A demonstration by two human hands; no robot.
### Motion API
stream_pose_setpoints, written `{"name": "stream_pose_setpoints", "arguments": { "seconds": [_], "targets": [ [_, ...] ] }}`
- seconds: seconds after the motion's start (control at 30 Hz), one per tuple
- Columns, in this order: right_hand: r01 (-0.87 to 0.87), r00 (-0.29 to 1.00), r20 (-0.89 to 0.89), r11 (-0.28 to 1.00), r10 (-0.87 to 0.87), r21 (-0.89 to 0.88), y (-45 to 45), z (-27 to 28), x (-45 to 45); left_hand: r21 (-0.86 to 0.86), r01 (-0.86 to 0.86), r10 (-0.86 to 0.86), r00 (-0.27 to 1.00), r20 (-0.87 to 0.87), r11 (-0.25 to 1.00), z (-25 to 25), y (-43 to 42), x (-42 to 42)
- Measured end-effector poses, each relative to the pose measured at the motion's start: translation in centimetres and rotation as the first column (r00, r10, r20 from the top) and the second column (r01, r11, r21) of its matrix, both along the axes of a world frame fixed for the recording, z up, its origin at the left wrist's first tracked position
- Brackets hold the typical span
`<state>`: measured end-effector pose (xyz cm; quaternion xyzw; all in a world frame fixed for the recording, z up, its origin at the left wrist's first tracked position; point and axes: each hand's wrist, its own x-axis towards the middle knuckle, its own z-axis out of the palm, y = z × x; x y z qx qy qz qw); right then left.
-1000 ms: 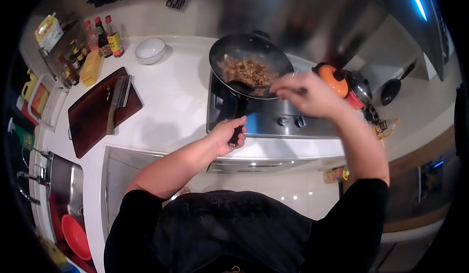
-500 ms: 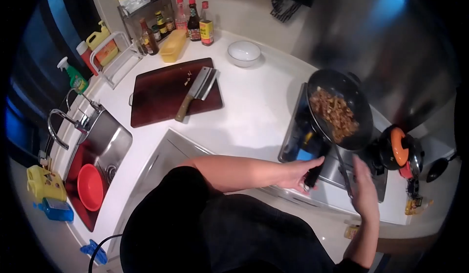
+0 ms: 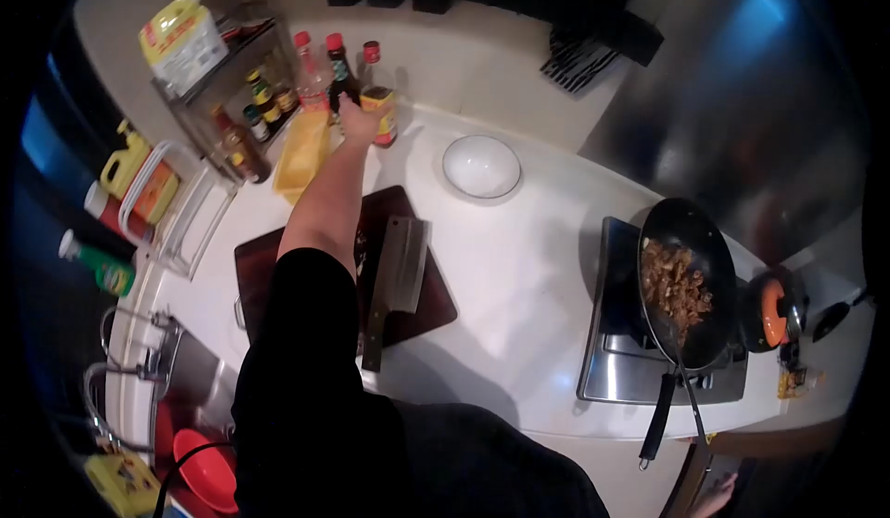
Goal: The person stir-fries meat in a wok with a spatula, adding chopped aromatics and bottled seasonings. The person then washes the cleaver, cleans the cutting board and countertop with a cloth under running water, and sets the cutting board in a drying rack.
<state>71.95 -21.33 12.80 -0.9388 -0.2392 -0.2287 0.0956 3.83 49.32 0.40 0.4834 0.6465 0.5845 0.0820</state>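
My left hand [image 3: 361, 122] is stretched out to the bottles at the back, its fingers spread in front of a yellow-labelled bottle [image 3: 386, 130] and beside a dark red-capped sauce bottle [image 3: 339, 65]. Whether it touches either one is unclear. Low at the right edge, my right hand [image 3: 717, 498] hangs partly in view, fingers apart, holding nothing. Above it a black wok [image 3: 713, 268] sits on the stove with browned, chopped food [image 3: 675, 281] inside. The wok's black handle [image 3: 658, 420] points toward me, and a spatula [image 3: 691, 396] leans over the rim next to it.
A cleaver [image 3: 401, 268] lies on the dark cutting board [image 3: 431, 312] under my left arm. A white bowl [image 3: 482, 166] stands at the back, and a yellow container [image 3: 302, 154] is left of my hand. The sink holds a red basin [image 3: 206, 470]. A lidded pot [image 3: 769, 311] stands right of the wok.
My left hand has left the wok's handle and reached across to the bottles. My right hand has dropped lower. The view has shifted, and the wok handle and spatula now rest unheld.
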Motion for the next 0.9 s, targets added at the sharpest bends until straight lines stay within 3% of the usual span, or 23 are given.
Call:
{"name": "stream_pose_setpoints", "arguments": {
  "seconds": [0.03,0.07,0.1,0.13,0.17,0.23,0.3,0.33,0.37,0.4,0.43,0.47,0.5,0.53,0.57,0.6,0.63,0.67,0.7,0.73,0.77,0.83,0.9],
  "targets": [
    [-0.005,1.0,0.002,0.995,0.005,0.102,2.0,3.7,-4.7,0.018,0.033,-0.033,0.999,0.022,0.999,-0.2,1.0,0.3],
    [0.116,0.944,0.317,0.992,-0.095,-0.046,1.8,5.1,-5.0,0.036,0.063,-0.064,0.997,0.044,0.997,-0.5,1.7,0.7],
    [-0.278,0.91,0.399,0.883,0.115,0.379,2.2,6.6,-6.4,0.053,0.092,-0.095,0.993,0.065,0.994,-0.9,2.1,1.2],
    [-0.253,0.949,0.31,0.725,0.058,0.64,2.4,8.4,-7.6,0.078,0.038,-0.043,0.997,0.062,0.996,-1.1,2.2,1.6],
    [-0.17,0.974,0.225,0.611,-0.012,0.773,4.2,11.0,-10.5,0.048,0.068,-0.073,0.991,0.112,0.997,-0.8,1.8,2.0],
    [-0.237,0.937,0.337,0.53,-0.098,0.814,6.1,14.2,-13.0,0.001,0.13,-0.127,0.969,0.211,0.992,0.5,0.9,2.4],
    [-0.516,0.841,0.536,0.412,0.077,0.751,6.4,16.6,-13.7,0.067,0.082,-0.089,0.99,0.113,0.994,0.3,0.8,2.4],
    [-0.405,0.902,0.383,0.693,0.197,0.596,-0.4,16.2,-6.7,0.101,0.059,-0.066,0.996,0.061,0.993,0.2,0.5,2.7],
    [-0.607,0.793,0.395,0.544,0.464,0.579,2.3,17.2,-8.6,0.158,0.085,-0.087,0.996,0.001,0.984,1.1,-0.6,3.3],
    [-0.485,0.865,0.295,0.529,0.405,0.697,4.9,17.6,-10.6,0.216,0.115,-0.105,0.993,-0.061,0.969,2.2,-1.8,3.6],
    [-0.601,0.757,0.313,0.424,0.574,0.677,8.5,18.1,-12.6,0.27,0.15,-0.12,0.985,-0.123,0.951,4.1,-3.9,4.2],
    [-0.489,0.756,0.169,0.376,0.632,0.787,12.1,18.3,-14.9,0.246,0.217,-0.188,0.972,-0.138,0.945,6.0,-6.5,4.9],
    [-0.461,0.675,0.011,0.411,0.738,0.786,15.0,18.7,-16.9,0.222,0.287,-0.257,0.954,-0.152,0.932,9.1,-10.2,6.3],
    [-0.567,0.603,-0.089,0.505,0.793,0.65,17.5,19.1,-18.1,0.196,0.354,-0.326,0.931,-0.165,0.914,11.8,-13.9,7.6],
    [-0.658,0.462,-0.167,0.462,0.871,0.595,20.7,19.4,-21.1,0.131,0.42,-0.388,0.896,-0.215,0.898,14.1,-17.2,8.5],
    [-0.649,0.288,-0.202,0.346,0.936,0.678,23.2,18.8,-23.4,0.063,0.482,-0.451,0.853,-0.261,0.874,15.5,-20.0,9.4],
    [-0.775,0.258,-0.336,0.401,0.906,0.488,25.4,20.4,-27.0,0.1,0.565,-0.526,0.809,-0.261,0.819,15.5,-22.2,10.6],
    [-0.872,0.158,-0.294,0.272,0.943,0.406,27.2,20.2,-28.5,0.001,0.663,-0.651,0.736,-0.185,0.749,17.0,-25.5,12.0],
    [-0.912,0.182,-0.308,0.278,0.934,0.303,27.8,20.4,-29.6,-0.092,0.751,-0.756,0.647,-0.099,0.654,18.4,-28.9,13.6],
    [-0.941,0.204,-0.317,0.275,0.926,0.197,28.4,20.5,-30.7,-0.077,0.784,-0.784,0.6,-0.159,0.616,18.5,-31.4,15.1],
    [-0.96,0.213,-0.093,0.226,0.973,0.166,28.5,19.5,-31.2,-0.066,0.814,-0.805,0.553,-0.215,0.577,18.4,-33.7,16.5],
    [-0.956,0.272,-0.301,0.293,0.914,0.029,27.6,19.9,-32.1,-0.145,0.82,-0.823,0.514,-0.239,0.554,19.2,-37.8,19.1],
    [-0.945,0.326,-0.242,0.32,0.914,-0.067,25.3,19.7,-31.1,-0.16,0.845,-0.853,0.472,-0.223,0.51,20.1,-40.7,21.3]
  ]
}}
